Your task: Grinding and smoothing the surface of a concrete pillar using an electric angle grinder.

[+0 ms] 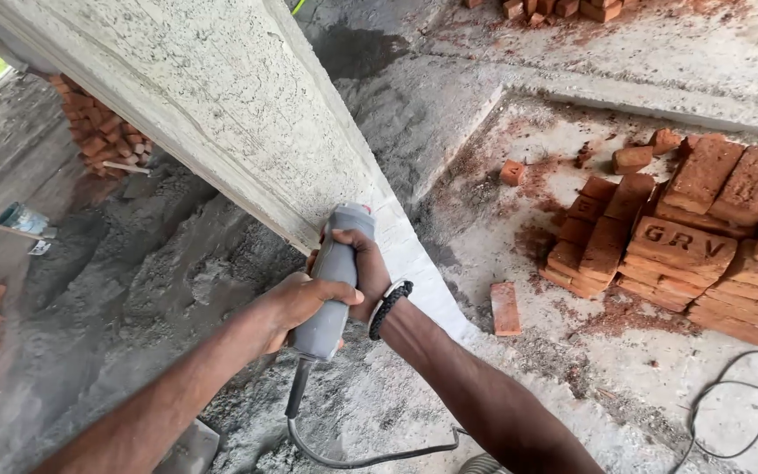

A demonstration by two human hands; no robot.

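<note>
A grey corded power tool (pixel 333 279) is pressed against the edge of a rough concrete column (pixel 221 96). My left hand (pixel 298 303) is wrapped round the lower part of its grey body. My right hand (pixel 363 268), with a dark beaded bracelet at the wrist, grips the body from the right, just above the left hand. The tool's head touches the column's corner; its working end is hidden. A black cable (pixel 344 452) runs from the tool's base down and to the right.
Stacked red bricks (pixel 686 237) lie on the floor at right, with a single brick (pixel 505 307) near the column base. Grey sand (pixel 160 263) is heaped at left beside another brick pile (pixel 98 132). A second black cable (pixel 730 404) loops at lower right.
</note>
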